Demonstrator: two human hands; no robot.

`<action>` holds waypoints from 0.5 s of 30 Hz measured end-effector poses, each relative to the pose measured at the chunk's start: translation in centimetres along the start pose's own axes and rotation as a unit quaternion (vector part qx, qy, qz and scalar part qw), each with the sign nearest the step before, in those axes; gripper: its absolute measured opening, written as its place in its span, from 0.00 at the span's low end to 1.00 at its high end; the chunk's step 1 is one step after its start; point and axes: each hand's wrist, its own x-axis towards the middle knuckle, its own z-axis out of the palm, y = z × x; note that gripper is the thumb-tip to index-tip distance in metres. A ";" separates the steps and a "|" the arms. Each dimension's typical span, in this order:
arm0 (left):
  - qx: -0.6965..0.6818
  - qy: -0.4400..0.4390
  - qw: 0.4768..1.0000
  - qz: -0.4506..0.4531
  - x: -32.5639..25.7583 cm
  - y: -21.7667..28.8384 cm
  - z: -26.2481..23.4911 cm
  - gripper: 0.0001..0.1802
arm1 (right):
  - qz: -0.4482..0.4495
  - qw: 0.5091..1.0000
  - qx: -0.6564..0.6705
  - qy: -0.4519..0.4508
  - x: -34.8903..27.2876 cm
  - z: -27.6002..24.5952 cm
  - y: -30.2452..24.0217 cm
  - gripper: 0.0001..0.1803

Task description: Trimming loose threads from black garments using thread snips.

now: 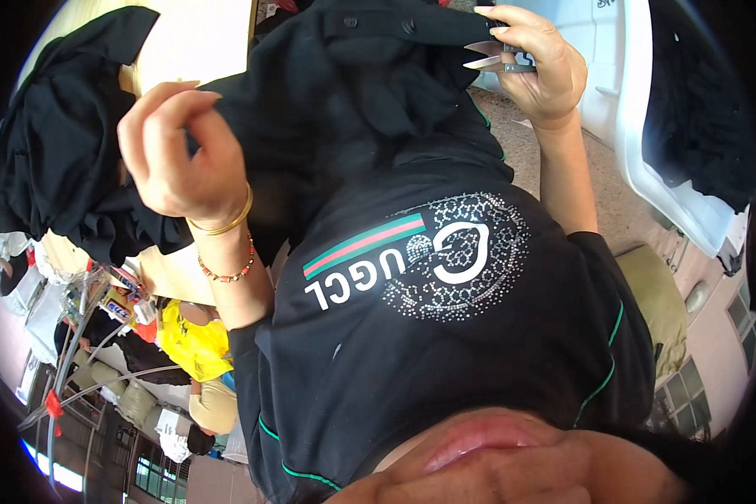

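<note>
Black garment (pixel 378 109) held up between both hands over a pale tabletop (pixel 202 42), draped down toward the chest. Left hand (pixel 181 151) curled shut, pinching a fold of the cloth; right hand (pixel 542 63) closed around small metal snips (pixel 500 57) at the collar edge. More black clothes (pixel 59 151) piled at left, white tub (pixel 647 126) at right.

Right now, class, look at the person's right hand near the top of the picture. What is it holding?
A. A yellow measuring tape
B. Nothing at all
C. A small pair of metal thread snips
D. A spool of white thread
C: the right hand grips small metal snips whose pointed blades stick out toward the black garment, while the left hand pinches the cloth.
</note>
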 end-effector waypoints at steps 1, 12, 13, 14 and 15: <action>-0.012 0.016 1.000 -0.017 0.0 -0.5 -0.3 0.13 | 0.092 0.965 -0.115 -0.219 2.6 -1.4 -2.1 0.17; -0.051 -0.322 0.944 -0.055 2.1 6.1 4.8 0.30 | 0.156 0.868 -0.224 -0.416 3.8 -2.2 -4.4 0.18; -0.063 -0.365 0.924 -0.099 1.6 5.6 5.6 0.34 | 0.169 0.874 -0.226 -0.396 3.8 -2.3 -4.4 0.16; -0.003 -0.282 0.959 0.024 -0.1 4.2 7.3 0.22 | 0.159 0.842 -0.255 -0.448 6.5 -0.8 -5.1 0.20; -0.012 -0.300 0.954 -0.007 -0.9 3.5 8.1 0.20 | 0.159 0.841 -0.256 -0.449 6.3 -1.1 -5.0 0.20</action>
